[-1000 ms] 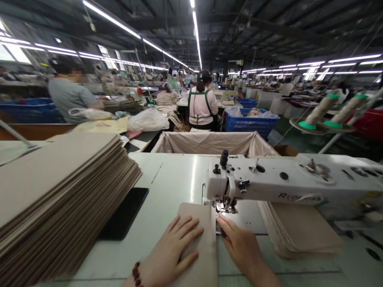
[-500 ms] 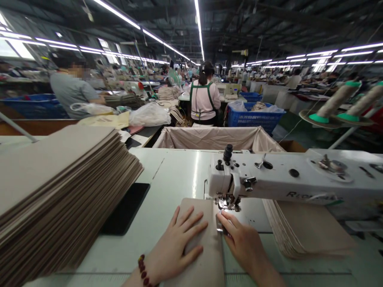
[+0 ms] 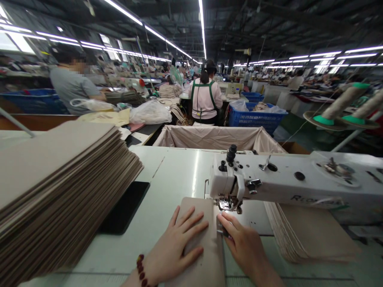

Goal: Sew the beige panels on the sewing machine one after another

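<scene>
A beige fabric panel (image 3: 206,255) lies flat on the sewing table, its right edge alongside the presser foot (image 3: 226,204) of a white sewing machine (image 3: 263,179). My left hand (image 3: 182,243), with a dark red bead bracelet at the wrist, rests palm down on the panel, fingers spread. Close in front of the presser foot, my right hand (image 3: 242,239) has its fingers bunched together at the panel's right edge. They touch a small dark metal piece (image 3: 220,229), partly covered; what lies beneath the fingertips is hidden.
At left stands a tall stack of beige panels (image 3: 60,191), with a black phone-like slab (image 3: 127,209) beside it. More panels (image 3: 314,235) lie beneath the machine arm. Behind the table are a cloth-lined bin (image 3: 209,137), thread cones (image 3: 344,101), a blue crate (image 3: 254,118) and co-workers.
The view has shifted slightly, so the machine appears a little farther right. Both hands and the panel keep nearly the same place.
</scene>
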The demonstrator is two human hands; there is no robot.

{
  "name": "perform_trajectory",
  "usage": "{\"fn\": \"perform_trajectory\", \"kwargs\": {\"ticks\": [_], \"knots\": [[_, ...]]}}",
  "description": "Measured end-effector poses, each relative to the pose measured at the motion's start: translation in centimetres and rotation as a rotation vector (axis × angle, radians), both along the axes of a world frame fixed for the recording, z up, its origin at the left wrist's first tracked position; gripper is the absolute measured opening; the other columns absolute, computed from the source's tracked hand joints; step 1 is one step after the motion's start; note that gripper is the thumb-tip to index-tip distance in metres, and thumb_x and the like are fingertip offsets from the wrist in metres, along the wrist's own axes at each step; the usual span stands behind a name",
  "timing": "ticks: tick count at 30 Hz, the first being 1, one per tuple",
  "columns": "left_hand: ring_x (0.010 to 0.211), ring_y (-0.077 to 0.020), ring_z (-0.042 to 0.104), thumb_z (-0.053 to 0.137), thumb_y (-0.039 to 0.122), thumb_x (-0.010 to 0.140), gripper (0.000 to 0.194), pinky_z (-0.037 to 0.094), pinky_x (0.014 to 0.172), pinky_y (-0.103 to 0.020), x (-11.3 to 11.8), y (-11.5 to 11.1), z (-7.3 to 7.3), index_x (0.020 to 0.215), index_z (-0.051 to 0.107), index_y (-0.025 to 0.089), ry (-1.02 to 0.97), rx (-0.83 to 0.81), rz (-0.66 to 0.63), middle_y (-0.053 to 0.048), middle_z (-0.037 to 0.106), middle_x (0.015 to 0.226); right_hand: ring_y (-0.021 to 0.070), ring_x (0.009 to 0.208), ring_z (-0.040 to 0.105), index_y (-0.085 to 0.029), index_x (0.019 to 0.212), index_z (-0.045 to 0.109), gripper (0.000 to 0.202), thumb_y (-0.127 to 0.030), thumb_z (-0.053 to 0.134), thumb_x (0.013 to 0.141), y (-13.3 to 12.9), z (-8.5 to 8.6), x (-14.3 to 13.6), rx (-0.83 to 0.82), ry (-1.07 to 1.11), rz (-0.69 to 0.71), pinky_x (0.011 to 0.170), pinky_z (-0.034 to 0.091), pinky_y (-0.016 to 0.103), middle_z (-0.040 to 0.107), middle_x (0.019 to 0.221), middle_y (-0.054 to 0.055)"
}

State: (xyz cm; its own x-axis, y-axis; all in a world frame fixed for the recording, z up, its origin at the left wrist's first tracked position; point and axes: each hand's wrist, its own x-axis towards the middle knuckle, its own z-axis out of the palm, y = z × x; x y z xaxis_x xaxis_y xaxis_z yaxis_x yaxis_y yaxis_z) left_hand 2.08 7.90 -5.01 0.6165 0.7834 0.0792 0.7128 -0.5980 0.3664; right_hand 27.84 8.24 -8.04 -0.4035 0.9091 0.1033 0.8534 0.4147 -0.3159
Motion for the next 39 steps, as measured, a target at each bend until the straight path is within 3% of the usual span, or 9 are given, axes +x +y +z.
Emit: {"fn": "perform_trajectory", "kwargs": {"ticks": [15,30,39], "knots": [[0.144,-0.0312,0.016,0.052,0.037,0.095,0.051,0.006,0.113,-0.066,-0.22,0.11,0.33,0.143,0.036,0.045,0.03,-0.068,0.024,0.008,0.025,0.155,0.0199,0.11,0.06,-0.034,0.144,0.035,0.069,-0.003,0.044,0.083,-0.06,-0.34,0.07,-0.004,0.009,0.004,0.088,0.053,0.035,0.046,0.144,0.0],[0.142,-0.0302,0.023,0.054,0.038,0.094,0.05,0.007,0.115,-0.06,-0.27,0.14,-0.26,0.142,0.04,0.041,-0.002,0.02,0.019,0.004,0.032,0.153,0.0205,0.11,0.06,-0.033,0.143,0.038,0.068,-0.003,0.044,0.082,-0.04,-0.23,0.19,-0.004,-0.001,0.004,0.088,0.053,0.037,0.047,0.143,0.0],[0.143,-0.0303,0.02,0.054,0.037,0.095,0.052,0.005,0.116,-0.06,-0.22,0.13,-0.4,0.144,0.038,0.039,0.015,0.019,0.004,0.003,0.029,0.155,0.0193,0.11,0.06,-0.035,0.143,0.036,0.07,-0.002,0.045,0.081,-0.08,-0.49,0.21,-0.006,-0.003,-0.001,0.087,0.052,0.035,0.046,0.144,-0.001]]}}
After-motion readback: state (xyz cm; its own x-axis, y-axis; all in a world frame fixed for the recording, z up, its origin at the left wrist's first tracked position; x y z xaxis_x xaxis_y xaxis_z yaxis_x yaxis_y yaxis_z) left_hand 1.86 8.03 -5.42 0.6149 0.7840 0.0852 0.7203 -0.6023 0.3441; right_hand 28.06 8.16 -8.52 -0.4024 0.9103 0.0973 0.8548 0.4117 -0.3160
